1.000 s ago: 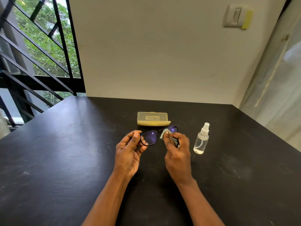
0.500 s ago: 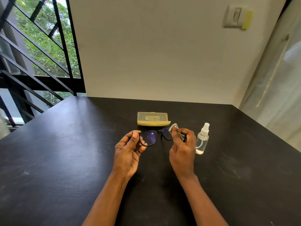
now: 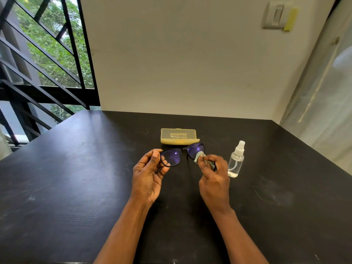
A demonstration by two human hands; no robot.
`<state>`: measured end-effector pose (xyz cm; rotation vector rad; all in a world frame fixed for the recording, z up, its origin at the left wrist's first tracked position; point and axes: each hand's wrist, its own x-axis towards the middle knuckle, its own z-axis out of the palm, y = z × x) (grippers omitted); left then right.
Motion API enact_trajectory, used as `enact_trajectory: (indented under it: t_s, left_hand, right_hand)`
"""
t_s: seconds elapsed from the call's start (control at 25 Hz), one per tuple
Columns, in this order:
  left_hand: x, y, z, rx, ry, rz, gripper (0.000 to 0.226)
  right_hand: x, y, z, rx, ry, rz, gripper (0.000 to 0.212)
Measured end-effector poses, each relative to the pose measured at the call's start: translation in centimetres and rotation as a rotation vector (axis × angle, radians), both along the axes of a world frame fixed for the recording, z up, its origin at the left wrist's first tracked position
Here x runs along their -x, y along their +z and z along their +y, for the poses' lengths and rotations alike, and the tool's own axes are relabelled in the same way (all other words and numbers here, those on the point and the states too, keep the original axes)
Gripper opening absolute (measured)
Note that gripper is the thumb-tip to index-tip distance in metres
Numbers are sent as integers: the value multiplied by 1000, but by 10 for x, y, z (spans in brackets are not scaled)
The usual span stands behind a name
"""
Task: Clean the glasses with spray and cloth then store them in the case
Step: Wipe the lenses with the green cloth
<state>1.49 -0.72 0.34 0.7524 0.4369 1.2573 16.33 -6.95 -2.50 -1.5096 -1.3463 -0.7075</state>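
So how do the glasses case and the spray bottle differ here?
The case is yellowish, flat and wide, lying shut on the table; the spray bottle is clear, slim and stands upright with a white nozzle. The case sits behind the glasses; the bottle stands to the right of the right hand. Neither is touched by the hands.

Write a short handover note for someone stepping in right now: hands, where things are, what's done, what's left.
Left hand grips the glasses at the left lens rim, above the table.
Right hand pinches the cloth against the right lens.
Spray bottle stands upright beside the right hand.
Case lies closed behind the glasses.
Done: wiping under way.
Left: finish wiping, open the case, put the glasses in.
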Motion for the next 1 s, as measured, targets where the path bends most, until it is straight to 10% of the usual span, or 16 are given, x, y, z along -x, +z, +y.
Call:
enact_trajectory:
  t_s: [1.0]
  left_hand:
    - [2,2,1,14,-2,-5,16]
  right_hand:
    - [9,2,3,-75,127,125,31]
